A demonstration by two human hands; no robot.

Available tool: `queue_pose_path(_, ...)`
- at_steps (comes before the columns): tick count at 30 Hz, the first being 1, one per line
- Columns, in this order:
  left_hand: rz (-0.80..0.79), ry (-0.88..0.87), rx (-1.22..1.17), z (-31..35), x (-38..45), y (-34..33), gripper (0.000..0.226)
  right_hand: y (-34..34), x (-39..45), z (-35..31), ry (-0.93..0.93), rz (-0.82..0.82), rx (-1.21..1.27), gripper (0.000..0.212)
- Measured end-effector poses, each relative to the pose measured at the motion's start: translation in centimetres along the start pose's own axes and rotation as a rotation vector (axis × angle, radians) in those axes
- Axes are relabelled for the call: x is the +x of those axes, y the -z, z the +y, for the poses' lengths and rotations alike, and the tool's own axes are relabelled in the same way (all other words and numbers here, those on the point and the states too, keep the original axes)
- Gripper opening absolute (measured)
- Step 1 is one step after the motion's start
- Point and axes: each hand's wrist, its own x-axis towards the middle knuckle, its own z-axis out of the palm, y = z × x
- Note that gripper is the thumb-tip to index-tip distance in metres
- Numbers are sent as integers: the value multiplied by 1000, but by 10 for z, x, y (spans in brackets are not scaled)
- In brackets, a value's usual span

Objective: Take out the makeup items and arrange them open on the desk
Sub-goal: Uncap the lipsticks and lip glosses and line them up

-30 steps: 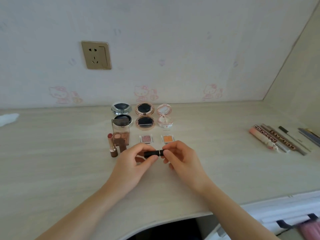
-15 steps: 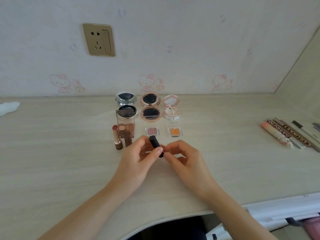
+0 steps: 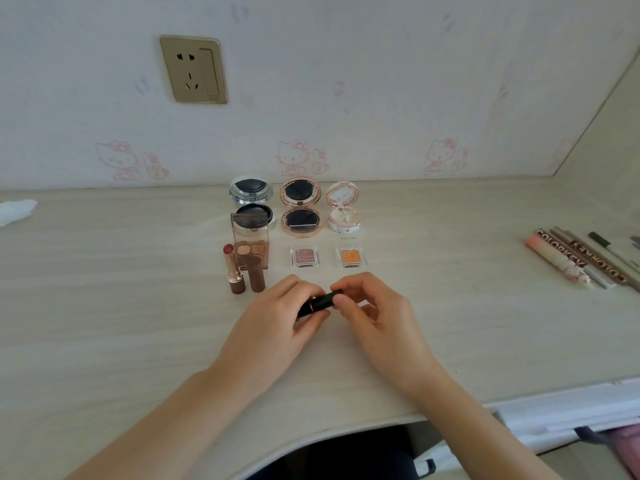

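Note:
A black lipstick tube [image 3: 320,302] with a thin gold band lies slanted between both hands, just above the desk [image 3: 104,306]. My left hand [image 3: 273,327] grips its lower end. My right hand [image 3: 377,313] pinches its upper end with thumb and fingertips. Behind them stand an open brown lipstick [image 3: 233,270] and its cap [image 3: 257,277], an open eyeshadow palette [image 3: 250,242], three open compacts: silver [image 3: 252,204], rose-gold [image 3: 300,207], pink [image 3: 343,209]. Two small single eyeshadows, pink [image 3: 304,256] and orange [image 3: 351,256], lie open.
Several boxed pens and pencils [image 3: 585,259] lie at the desk's right side. A white tissue [image 3: 15,211] sits at the far left. A wall socket [image 3: 194,69] is on the wall. The desk's front edge curves inward below my arms.
The black tube went from level to pointing away, then back to a slant between both hands. The head camera tilted down slightly, so the desk items sit lower in view.

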Motion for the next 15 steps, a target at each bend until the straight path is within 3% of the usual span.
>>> queue_pose_path(5, -78, -21, 124, 6, -2, -1, 30, 0, -2, -1, 21, -29, 12, 17)
queue_pose_path(15, -157, -21, 164, 7, -2, 5, 28, 1, -3, -2, 78, -110, 149, 19)
